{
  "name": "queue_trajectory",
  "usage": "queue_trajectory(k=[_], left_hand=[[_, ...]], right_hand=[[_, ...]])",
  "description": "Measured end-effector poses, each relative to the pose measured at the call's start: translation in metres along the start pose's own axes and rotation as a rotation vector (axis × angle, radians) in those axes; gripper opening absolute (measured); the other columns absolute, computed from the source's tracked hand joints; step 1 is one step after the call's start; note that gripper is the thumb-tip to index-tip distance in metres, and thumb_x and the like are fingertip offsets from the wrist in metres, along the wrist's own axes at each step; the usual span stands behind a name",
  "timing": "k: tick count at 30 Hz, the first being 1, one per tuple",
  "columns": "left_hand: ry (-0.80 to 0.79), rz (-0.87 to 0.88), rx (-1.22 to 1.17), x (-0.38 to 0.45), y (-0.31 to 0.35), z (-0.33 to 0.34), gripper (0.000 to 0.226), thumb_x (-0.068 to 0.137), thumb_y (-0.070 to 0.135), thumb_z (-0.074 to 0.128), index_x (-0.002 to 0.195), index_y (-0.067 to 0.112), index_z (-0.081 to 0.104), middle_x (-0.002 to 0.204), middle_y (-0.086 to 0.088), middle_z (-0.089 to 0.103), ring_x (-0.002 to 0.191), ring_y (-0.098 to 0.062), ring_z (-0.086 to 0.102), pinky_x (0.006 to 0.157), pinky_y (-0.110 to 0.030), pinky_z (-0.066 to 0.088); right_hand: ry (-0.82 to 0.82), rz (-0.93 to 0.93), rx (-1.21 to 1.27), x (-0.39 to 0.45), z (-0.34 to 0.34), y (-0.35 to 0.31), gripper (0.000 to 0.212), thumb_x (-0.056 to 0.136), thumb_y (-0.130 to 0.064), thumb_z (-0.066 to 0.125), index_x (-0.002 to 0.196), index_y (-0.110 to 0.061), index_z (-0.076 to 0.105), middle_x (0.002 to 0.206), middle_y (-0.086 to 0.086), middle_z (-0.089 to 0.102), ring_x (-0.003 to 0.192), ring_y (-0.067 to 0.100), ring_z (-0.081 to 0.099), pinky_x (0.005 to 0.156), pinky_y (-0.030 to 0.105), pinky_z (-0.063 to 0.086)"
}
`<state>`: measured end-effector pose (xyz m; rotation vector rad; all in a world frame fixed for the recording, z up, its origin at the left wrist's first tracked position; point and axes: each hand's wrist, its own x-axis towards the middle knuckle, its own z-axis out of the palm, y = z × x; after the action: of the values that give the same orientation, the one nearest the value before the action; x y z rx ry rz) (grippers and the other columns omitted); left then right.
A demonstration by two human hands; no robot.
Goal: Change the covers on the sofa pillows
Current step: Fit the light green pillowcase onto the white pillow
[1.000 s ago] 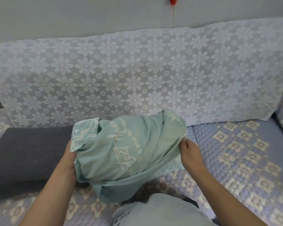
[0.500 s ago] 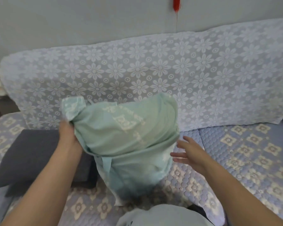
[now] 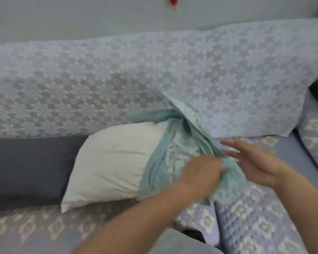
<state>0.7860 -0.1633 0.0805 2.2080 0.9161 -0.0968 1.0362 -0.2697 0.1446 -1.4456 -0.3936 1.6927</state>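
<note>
Teal pillow cover [image 3: 174, 162] is bunched and gripped in the left hand [image 3: 202, 177], fingers curled into the cloth; the right hand [image 3: 255, 162] is held just beside it with fingers spread, nothing grasped; the frame is blurred, so finer finger detail cannot be told. The white pillow insert [image 3: 114, 167] is mostly bared, lying on the quilted sofa seat [image 3: 264, 226] against a dark grey cushion [image 3: 29, 167], its right end covered by the cloth. Risk is judged: a one-handed pull may drag the insert along, or snag the cover on a corner.
</note>
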Motion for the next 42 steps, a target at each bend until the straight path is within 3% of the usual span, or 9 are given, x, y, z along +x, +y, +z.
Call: queue_trajectory(k=[6, 11, 15, 19, 23, 27, 32, 38, 42], left_hand=[[-0.356, -0.216, 0.001, -0.021, 0.040, 0.267, 0.059, 0.089, 0.045, 0.041, 0.142, 0.019, 0.050, 0.145, -0.012, 0.047, 0.136, -0.034, 0.043, 0.113, -0.039, 0.035], [-0.143, -0.486, -0.053, -0.011, -0.012, 0.243, 0.040, 0.102, 0.034, 0.041, 0.134, 0.015, 0.057, 0.133, -0.005, 0.057, 0.127, -0.027, 0.054, 0.099, -0.032, 0.040], [0.113, -0.549, 0.084, 0.058, -0.076, 0.202, 0.068, 0.091, 0.050, 0.021, 0.124, 0.009, 0.065, 0.123, -0.014, 0.066, 0.116, -0.032, 0.060, 0.099, -0.033, 0.040], [0.227, -0.542, 0.240, 0.130, -0.126, 0.172, 0.043, 0.094, 0.031, 0.046, 0.132, 0.018, 0.059, 0.134, -0.015, 0.055, 0.125, -0.038, 0.049, 0.105, -0.042, 0.040], [0.070, -0.571, 0.462, 0.146, -0.189, 0.159, 0.067, 0.091, 0.056, 0.050, 0.152, 0.037, 0.029, 0.160, -0.005, 0.028, 0.147, -0.031, 0.022, 0.119, -0.049, 0.019], [-0.149, -0.361, 0.562, 0.145, -0.215, 0.151, 0.077, 0.089, 0.075, 0.036, 0.156, 0.041, 0.018, 0.138, 0.000, 0.054, 0.131, -0.024, 0.047, 0.113, -0.045, 0.029], [-0.198, -0.160, 0.515, 0.170, -0.237, 0.118, 0.079, 0.089, 0.079, 0.029, 0.157, 0.042, 0.014, 0.137, -0.004, 0.049, 0.132, -0.027, 0.042, 0.110, -0.044, 0.030], [-0.490, -0.029, 0.365, 0.180, -0.222, 0.157, 0.098, 0.075, 0.095, 0.022, 0.157, 0.041, 0.016, 0.157, -0.002, 0.040, 0.139, -0.032, 0.041, 0.114, -0.046, 0.032], [-0.434, 0.038, 0.270, 0.158, -0.217, 0.158, 0.136, 0.051, 0.091, -0.003, 0.145, 0.006, 0.044, 0.142, -0.014, 0.053, 0.136, -0.027, 0.048, 0.111, -0.031, 0.033]], right_hand=[[0.308, 0.407, -0.361, 0.046, -0.120, 0.165, 0.054, 0.100, -0.033, 0.058, 0.149, -0.018, 0.042, 0.152, 0.005, 0.042, 0.136, 0.028, 0.042, 0.103, 0.035, 0.032], [0.357, 0.496, -0.396, 0.069, -0.165, 0.232, 0.053, 0.099, -0.030, 0.060, 0.147, -0.012, 0.046, 0.137, 0.011, 0.054, 0.114, 0.025, 0.055, 0.089, 0.035, 0.043], [0.418, 0.274, -0.654, 0.123, -0.151, 0.218, 0.033, 0.099, -0.031, 0.055, 0.130, -0.020, 0.062, 0.121, 0.003, 0.063, 0.105, 0.022, 0.060, 0.090, 0.037, 0.050], [0.394, 0.056, -0.747, 0.176, -0.105, 0.196, 0.018, 0.098, -0.031, 0.055, 0.109, -0.025, 0.067, 0.105, -0.001, 0.066, 0.095, 0.022, 0.064, 0.076, 0.032, 0.051], [0.363, -0.106, -0.873, 0.224, -0.053, 0.196, 0.044, 0.095, -0.035, 0.059, 0.135, -0.016, 0.055, 0.130, 0.005, 0.049, 0.118, 0.023, 0.053, 0.102, 0.031, 0.040], [0.434, -0.018, -1.085, 0.278, -0.010, 0.192, 0.075, 0.093, -0.045, 0.056, 0.152, -0.012, 0.024, 0.145, 0.009, 0.034, 0.133, 0.031, 0.034, 0.110, 0.040, 0.032], [0.665, 0.121, -1.249, 0.315, 0.011, 0.183, 0.031, 0.095, -0.011, 0.042, 0.125, -0.007, 0.049, 0.126, 0.015, 0.058, 0.116, 0.033, 0.058, 0.091, 0.036, 0.046], [0.857, 0.168, -1.186, 0.314, 0.010, 0.179, 0.027, 0.095, -0.007, 0.041, 0.113, -0.006, 0.061, 0.116, 0.016, 0.065, 0.109, 0.036, 0.061, 0.088, 0.036, 0.047], [0.347, -0.093, -1.233, 0.323, 0.091, 0.189, 0.025, 0.100, -0.016, 0.042, 0.117, -0.010, 0.060, 0.120, 0.017, 0.063, 0.114, 0.036, 0.058, 0.092, 0.039, 0.043]])
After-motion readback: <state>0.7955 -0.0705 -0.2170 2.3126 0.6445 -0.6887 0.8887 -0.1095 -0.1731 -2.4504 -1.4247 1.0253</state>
